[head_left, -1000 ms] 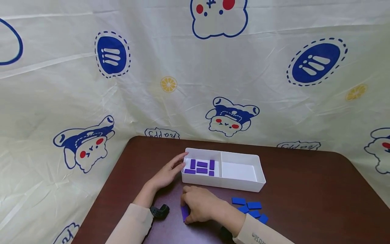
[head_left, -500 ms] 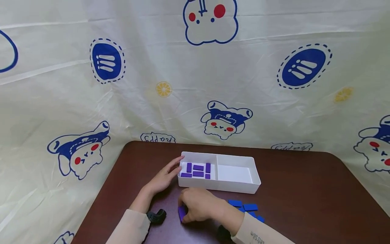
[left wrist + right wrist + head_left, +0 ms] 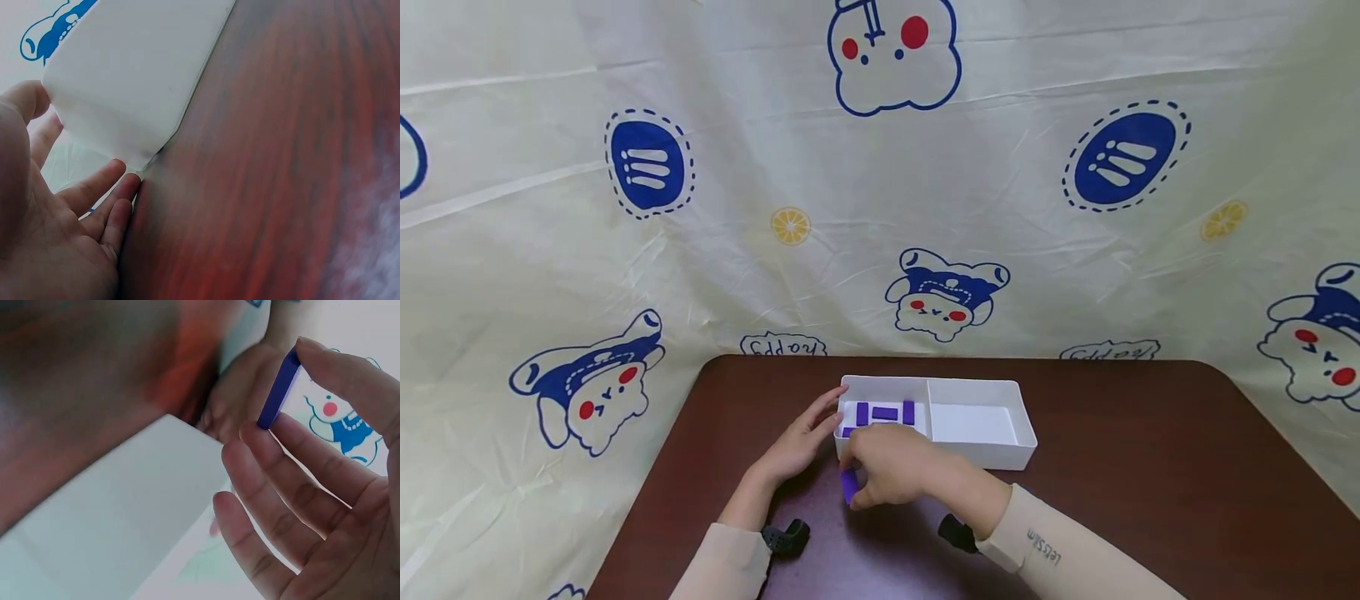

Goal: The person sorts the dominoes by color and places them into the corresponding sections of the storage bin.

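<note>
A white two-compartment box [image 3: 1003,457] stands on the table, with several purple blocks [image 3: 884,413] in its left compartment. My left hand [image 3: 793,446] touches the box's left end with fairly straight fingers; the left wrist view shows its fingertips [image 3: 115,167] against the white wall. My right hand [image 3: 895,462] pinches another purple block [image 3: 279,390] between thumb and fingers, just in front of the box's near wall. In the head view this hand covers part of the left compartment. The right compartment shows a bare white floor.
The dark brown table [image 3: 1150,483] extends to both sides of the box. A patterned white cloth [image 3: 850,283] hangs behind the table. Dark wrist bands [image 3: 786,538] sit at both sleeves.
My right hand has lifted the pinched purple block and moved it toward the box. The blue blocks are now hidden behind the right arm. The left hand stays at the box; the head view shifts slightly.
</note>
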A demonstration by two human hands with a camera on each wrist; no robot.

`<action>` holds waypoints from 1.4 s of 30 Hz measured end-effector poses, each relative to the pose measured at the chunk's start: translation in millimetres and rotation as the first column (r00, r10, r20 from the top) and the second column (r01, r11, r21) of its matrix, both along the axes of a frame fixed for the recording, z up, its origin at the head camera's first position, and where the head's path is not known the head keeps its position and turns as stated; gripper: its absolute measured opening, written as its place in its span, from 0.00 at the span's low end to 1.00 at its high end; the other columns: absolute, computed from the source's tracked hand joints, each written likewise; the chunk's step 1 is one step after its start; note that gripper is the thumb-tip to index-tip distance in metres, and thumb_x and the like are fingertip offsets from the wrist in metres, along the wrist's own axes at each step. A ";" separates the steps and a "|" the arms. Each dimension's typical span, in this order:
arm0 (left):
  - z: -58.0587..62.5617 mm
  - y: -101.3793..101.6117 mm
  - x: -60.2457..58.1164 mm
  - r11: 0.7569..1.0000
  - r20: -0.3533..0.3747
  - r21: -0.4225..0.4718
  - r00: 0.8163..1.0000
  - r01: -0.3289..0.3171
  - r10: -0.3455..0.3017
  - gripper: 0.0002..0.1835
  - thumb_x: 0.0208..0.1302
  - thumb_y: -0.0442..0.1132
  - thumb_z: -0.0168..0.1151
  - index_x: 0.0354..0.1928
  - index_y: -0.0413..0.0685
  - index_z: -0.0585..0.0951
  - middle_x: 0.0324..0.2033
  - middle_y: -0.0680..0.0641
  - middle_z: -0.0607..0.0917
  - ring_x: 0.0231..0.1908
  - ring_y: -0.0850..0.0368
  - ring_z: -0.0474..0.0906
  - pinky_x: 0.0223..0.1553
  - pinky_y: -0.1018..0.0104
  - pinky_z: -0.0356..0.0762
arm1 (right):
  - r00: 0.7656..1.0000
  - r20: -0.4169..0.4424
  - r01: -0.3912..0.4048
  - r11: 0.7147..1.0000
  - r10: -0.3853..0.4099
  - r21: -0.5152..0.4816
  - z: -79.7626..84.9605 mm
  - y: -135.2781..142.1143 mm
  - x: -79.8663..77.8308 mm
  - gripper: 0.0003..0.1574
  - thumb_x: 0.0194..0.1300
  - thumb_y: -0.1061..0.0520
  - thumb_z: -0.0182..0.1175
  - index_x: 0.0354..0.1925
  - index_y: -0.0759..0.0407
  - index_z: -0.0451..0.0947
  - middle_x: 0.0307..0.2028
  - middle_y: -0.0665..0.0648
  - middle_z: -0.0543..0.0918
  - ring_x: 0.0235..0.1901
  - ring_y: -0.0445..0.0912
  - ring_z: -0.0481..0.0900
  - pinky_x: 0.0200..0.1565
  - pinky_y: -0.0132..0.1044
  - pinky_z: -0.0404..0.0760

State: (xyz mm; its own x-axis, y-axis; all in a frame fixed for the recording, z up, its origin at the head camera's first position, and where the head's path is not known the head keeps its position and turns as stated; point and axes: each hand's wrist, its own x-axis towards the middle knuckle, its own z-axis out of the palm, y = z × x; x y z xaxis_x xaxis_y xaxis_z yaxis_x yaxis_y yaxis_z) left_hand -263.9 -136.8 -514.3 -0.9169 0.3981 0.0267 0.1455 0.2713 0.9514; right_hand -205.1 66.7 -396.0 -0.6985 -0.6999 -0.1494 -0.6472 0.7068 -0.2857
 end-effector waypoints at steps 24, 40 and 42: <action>-1.7 -0.6 -0.9 0.999 0.006 0.018 0.999 0.035 -0.035 0.29 0.82 0.49 0.50 0.80 0.66 0.59 0.75 0.42 0.68 0.74 0.43 0.66 0.75 0.39 0.61 | 0.995 -0.045 0.085 0.992 -0.089 -0.090 14.1 5.7 -37.8 0.25 0.57 0.45 0.78 0.50 0.54 0.88 0.42 0.51 0.87 0.42 0.44 0.82 0.48 0.41 0.84; 2.3 -1.4 -4.0 1.000 0.026 0.005 1.000 0.013 -0.013 0.29 0.81 0.53 0.51 0.80 0.71 0.60 0.76 0.45 0.67 0.75 0.45 0.64 0.75 0.40 0.62 | 0.984 0.016 0.179 0.979 -0.179 -0.101 12.3 6.1 -62.9 0.23 0.58 0.47 0.78 0.49 0.56 0.89 0.42 0.52 0.89 0.42 0.45 0.82 0.47 0.44 0.83; 2.2 -1.6 -3.8 1.000 0.025 0.004 1.000 0.007 -0.008 0.29 0.81 0.53 0.51 0.80 0.71 0.60 0.76 0.45 0.67 0.76 0.44 0.64 0.75 0.39 0.62 | 0.981 0.020 0.193 0.977 -0.192 -0.094 11.8 5.6 -65.2 0.24 0.58 0.47 0.78 0.51 0.55 0.88 0.45 0.52 0.89 0.44 0.46 0.83 0.50 0.45 0.83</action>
